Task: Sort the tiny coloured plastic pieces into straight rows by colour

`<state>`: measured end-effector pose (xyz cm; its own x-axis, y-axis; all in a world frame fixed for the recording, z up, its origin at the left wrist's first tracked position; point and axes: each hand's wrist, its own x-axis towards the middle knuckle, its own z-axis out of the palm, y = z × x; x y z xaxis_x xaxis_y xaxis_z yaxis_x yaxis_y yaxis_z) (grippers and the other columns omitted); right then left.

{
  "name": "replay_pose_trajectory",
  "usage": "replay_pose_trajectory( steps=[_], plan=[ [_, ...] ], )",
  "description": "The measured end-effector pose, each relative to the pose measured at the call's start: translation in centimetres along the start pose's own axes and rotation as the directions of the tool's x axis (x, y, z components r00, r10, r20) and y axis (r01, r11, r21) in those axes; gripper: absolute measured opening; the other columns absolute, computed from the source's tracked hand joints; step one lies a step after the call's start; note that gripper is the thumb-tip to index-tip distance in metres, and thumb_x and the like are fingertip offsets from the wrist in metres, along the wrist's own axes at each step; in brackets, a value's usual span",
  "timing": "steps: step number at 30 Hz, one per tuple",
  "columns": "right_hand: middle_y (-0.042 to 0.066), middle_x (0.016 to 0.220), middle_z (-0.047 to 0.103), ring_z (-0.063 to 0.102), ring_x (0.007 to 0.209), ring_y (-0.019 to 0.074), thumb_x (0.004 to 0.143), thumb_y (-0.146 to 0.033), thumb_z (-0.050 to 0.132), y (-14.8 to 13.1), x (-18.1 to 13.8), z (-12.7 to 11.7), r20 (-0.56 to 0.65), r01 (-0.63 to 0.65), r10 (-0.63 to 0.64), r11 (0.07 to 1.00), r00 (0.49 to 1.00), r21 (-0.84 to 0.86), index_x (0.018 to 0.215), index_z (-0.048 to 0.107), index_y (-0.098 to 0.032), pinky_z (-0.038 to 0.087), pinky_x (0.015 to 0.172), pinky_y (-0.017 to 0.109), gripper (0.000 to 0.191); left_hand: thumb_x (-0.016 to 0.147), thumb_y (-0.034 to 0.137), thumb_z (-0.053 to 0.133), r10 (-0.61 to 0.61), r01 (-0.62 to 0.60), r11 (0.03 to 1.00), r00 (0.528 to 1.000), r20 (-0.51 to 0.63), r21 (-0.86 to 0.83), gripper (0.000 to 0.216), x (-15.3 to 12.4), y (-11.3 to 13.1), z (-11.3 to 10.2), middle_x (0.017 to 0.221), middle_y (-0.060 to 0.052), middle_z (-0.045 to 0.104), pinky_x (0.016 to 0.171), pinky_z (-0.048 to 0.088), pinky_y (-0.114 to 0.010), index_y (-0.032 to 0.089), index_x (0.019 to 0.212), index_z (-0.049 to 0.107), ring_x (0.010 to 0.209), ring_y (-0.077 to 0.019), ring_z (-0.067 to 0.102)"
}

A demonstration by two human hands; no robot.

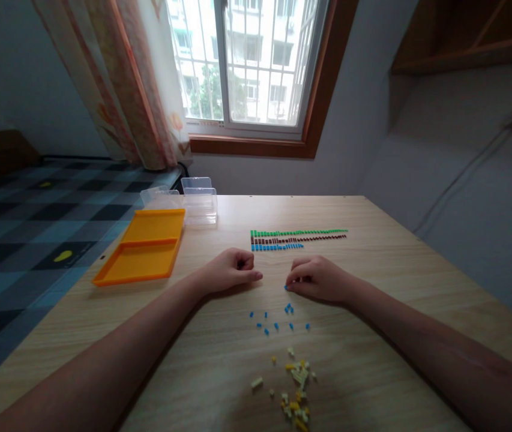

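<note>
My right hand (317, 278) pinches a small blue toy brick (286, 287) between thumb and fingers, low over the table. My left hand (233, 268) rests on the tabletop with its fingers curled in and the thumb stretched out; nothing shows in it. Just beyond the hands lie a row of green bricks (298, 233), a row of dark brown bricks (298, 240) and a shorter row of blue bricks (276, 247). Several loose blue bricks (276, 326) are scattered nearer to me. Closer still is a loose pile of yellow and cream bricks (299, 375).
An orange two-part tray (136, 263) sits at the table's left edge. Behind it stand clear plastic boxes (200, 207). A bed with a checked cover (71, 216) adjoins on the left. A window (260, 66) and wall lie beyond the wooden table (400, 276).
</note>
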<state>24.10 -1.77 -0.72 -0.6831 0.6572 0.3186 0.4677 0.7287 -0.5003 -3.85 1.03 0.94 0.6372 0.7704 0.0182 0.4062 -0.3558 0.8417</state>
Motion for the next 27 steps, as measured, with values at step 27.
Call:
replay_pose_trajectory(
  steps=[27],
  plan=[
    [0.002, 0.095, 0.074, 0.064, 0.082, 0.0142, 0.092, -0.030, 0.065, 7.5, -0.3, -2.5, -0.309, -0.396, 0.310, 0.877, 0.899, -0.273, 0.094, 0.079, -0.022, 0.045, 0.077, 0.023, 0.017, 0.078, 0.048, 0.067, -0.005, 0.005, 1.000, 1.000, 0.006, 0.000, 0.047, 0.0, 0.0, 0.0, 0.056, 0.007, 0.032, 0.051, 0.022, -0.023, 0.020, 0.060, 0.033, 0.053, -0.0085, 0.030]
  ],
)
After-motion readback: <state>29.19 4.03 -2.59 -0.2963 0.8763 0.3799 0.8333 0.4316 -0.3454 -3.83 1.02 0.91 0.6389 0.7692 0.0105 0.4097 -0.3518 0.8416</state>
